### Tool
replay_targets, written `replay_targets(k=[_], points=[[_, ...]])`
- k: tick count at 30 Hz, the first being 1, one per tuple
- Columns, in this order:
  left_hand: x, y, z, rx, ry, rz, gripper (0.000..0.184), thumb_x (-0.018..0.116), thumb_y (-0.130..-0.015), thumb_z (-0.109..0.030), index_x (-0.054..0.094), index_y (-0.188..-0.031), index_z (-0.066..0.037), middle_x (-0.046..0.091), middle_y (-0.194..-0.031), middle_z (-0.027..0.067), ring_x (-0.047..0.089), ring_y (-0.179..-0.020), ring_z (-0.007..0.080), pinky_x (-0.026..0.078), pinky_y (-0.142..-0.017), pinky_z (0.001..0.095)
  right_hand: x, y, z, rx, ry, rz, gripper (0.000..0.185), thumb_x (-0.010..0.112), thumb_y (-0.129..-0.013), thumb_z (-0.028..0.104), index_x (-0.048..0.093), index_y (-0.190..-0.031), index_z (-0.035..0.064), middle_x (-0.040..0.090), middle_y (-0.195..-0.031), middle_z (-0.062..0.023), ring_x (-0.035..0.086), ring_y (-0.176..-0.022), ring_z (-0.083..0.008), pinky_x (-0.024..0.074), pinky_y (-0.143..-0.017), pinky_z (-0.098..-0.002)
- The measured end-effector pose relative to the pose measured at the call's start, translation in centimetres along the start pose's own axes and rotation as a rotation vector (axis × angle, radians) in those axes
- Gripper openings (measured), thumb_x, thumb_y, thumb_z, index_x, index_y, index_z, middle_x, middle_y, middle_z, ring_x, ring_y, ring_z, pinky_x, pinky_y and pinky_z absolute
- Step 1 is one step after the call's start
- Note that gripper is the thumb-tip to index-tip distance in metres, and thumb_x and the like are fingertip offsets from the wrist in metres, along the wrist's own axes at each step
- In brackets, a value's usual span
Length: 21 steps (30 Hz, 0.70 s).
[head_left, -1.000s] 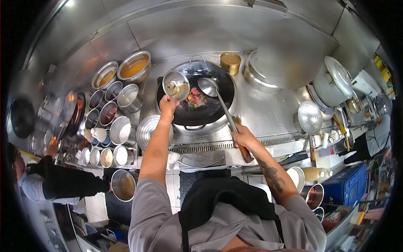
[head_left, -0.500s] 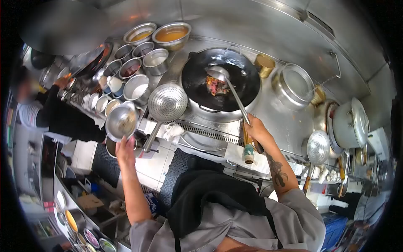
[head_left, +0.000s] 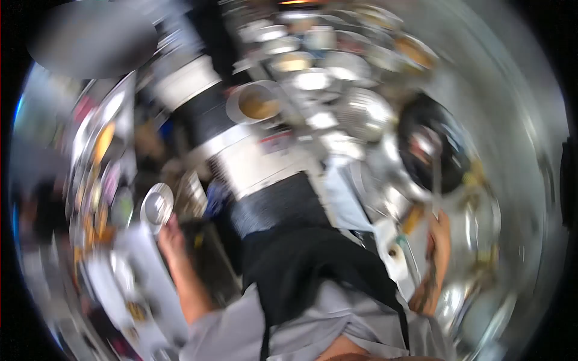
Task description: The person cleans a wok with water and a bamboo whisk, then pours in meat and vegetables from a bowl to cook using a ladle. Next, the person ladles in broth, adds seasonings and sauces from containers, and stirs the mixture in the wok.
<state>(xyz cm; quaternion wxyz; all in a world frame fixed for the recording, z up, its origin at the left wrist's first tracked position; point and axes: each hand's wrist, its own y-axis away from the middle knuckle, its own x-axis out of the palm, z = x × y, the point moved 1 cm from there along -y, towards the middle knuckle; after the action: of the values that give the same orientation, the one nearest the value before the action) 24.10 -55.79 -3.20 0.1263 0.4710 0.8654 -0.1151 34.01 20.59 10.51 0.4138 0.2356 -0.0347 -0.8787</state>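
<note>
Our left hand (head_left: 171,236) is clamped on a metal bowl (head_left: 158,206), well left of the wok (head_left: 418,170).
The round, shiny bowl extends forward from that hand, held by its near edge; our right hand (head_left: 440,227), on the wok's near side, closes around a slim-handled ladle (head_left: 437,179) reaching into its black, curved hollow. Left of the wok lies a perforated metal strainer (head_left: 365,114).

the bowl (head_left: 158,204) is at left, the wok (head_left: 413,110) at right with the ladle (head_left: 437,174) in it, the strainer (head_left: 364,114) just left of the wok, and the pot (head_left: 236,103) left of the strainer.
</note>
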Motion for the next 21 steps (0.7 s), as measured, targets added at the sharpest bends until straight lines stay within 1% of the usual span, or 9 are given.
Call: replay_targets(k=[1,2,3,4,7,12,17,18,21], points=[[-1.6,0.2,2.2,-0.306,0.866,-0.159,0.027,0.049,-0.095,-0.008,0.052,-0.115,0.010,0.058,-0.113,0.0192,0.062,-0.094,0.0276,0.053,-0.090,0.0348,0.3,-0.1,-0.9,-0.160,0.108,-0.049,0.019,0.055,-0.087,0.014,0.060,-0.098,-0.0006,0.058,-0.071,-0.0050,0.054,-0.059,-0.0130,0.0437,-0.051,-0.0290],[-2.4,0.8,3.0,-0.318,0.936,-0.311,0.027,0.048,-0.095,-0.007,0.050,-0.115,0.010,0.058,-0.112,0.0204,0.061,-0.096,0.0303,0.053,-0.089,0.0392,-0.2,0.0,-0.3,0.019,0.358,0.037,0.014,0.052,-0.086,0.011,0.058,-0.093,0.0013,0.054,-0.065,-0.0059,0.053,-0.051,-0.0145,0.0417,-0.045,-0.0295],[-3.0,1.3,1.6,-0.390,0.959,-0.489,0.027,0.046,-0.096,-0.007,0.048,-0.115,0.011,0.057,-0.110,0.0223,0.060,-0.098,0.0324,0.054,-0.088,0.0423,-4.3,-5.9,-10.7,-0.497,0.560,-0.036,0.008,0.049,-0.084,0.009,0.054,-0.085,0.0036,0.050,-0.058,-0.0074,0.049,-0.041,-0.0163,0.0398,-0.037,-0.0320],[-3.9,2.0,2.3,-0.441,0.946,-0.572,0.024,0.044,-0.096,-0.005,0.048,-0.114,0.010,0.057,-0.110,0.0212,0.061,-0.097,0.0335,0.054,-0.086,0.0434,-3.3,-5.2,-8.6,-0.096,0.466,0.047,0.006,0.048,-0.083,0.009,0.049,-0.079,0.0045,0.047,-0.054,-0.0066,0.046,-0.037,-0.0171,0.0392,-0.033,-0.0329],[-7.1,3.4,3.2,-0.509,0.975,-0.781,0.026,0.047,-0.096,-0.007,0.041,-0.119,0.004,0.055,-0.108,0.0200,0.062,-0.091,0.0345,0.056,-0.080,0.0426,-4.2,-8.7,-10.5,-0.048,0.426,-0.018,0.006,0.049,-0.083,0.009,0.048,-0.078,0.0054,0.044,-0.052,-0.0047,0.046,-0.037,-0.0169,0.0392,-0.032,-0.0320],[-15.8,2.2,11.5,-0.345,1.074,-0.628,0.038,0.055,-0.092,-0.011,0.038,-0.121,0.008,0.054,-0.116,0.0245,0.062,-0.094,0.0382,0.055,-0.085,0.0456,-4.1,-6.0,-3.3,0.099,0.332,0.041,0.004,0.051,-0.084,0.012,0.050,-0.087,0.0085,0.047,-0.058,-0.0002,0.046,-0.045,-0.0116,0.0365,-0.038,-0.0261],[-18.1,0.5,9.5,-0.536,1.229,-0.532,0.062,0.053,-0.090,-0.027,0.024,-0.138,0.000,0.026,-0.140,0.0371,0.034,-0.130,0.0445,0.034,-0.109,0.0505,-0.2,-0.2,1.7,0.017,-0.075,0.098,0.015,0.055,-0.087,0.017,0.054,-0.101,0.0123,0.053,-0.069,0.0042,0.048,-0.057,-0.0054,0.0361,-0.050,-0.0190],[-18.0,-0.7,10.3,-0.574,1.209,-0.495,0.069,0.057,-0.088,-0.025,0.018,-0.141,-0.003,0.025,-0.142,0.0359,0.033,-0.131,0.0457,0.036,-0.107,0.0518,0.5,-0.8,1.0,0.092,-0.031,-0.118,0.011,0.056,-0.085,0.016,0.055,-0.094,0.0097,0.051,-0.065,0.0056,0.045,-0.052,-0.0049,0.0342,-0.045,-0.0205],[-12.7,-2.0,9.3,-0.710,0.981,-0.528,0.060,0.058,-0.089,-0.023,0.023,-0.134,-0.003,0.043,-0.127,0.0248,0.050,-0.115,0.0361,0.050,-0.091,0.0456,-1.5,-6.8,-4.1,-0.034,0.280,0.022,0.009,0.054,-0.078,0.010,0.056,-0.081,0.0023,0.051,-0.057,-0.0011,0.046,-0.045,-0.0119,0.0342,-0.040,-0.0280]])
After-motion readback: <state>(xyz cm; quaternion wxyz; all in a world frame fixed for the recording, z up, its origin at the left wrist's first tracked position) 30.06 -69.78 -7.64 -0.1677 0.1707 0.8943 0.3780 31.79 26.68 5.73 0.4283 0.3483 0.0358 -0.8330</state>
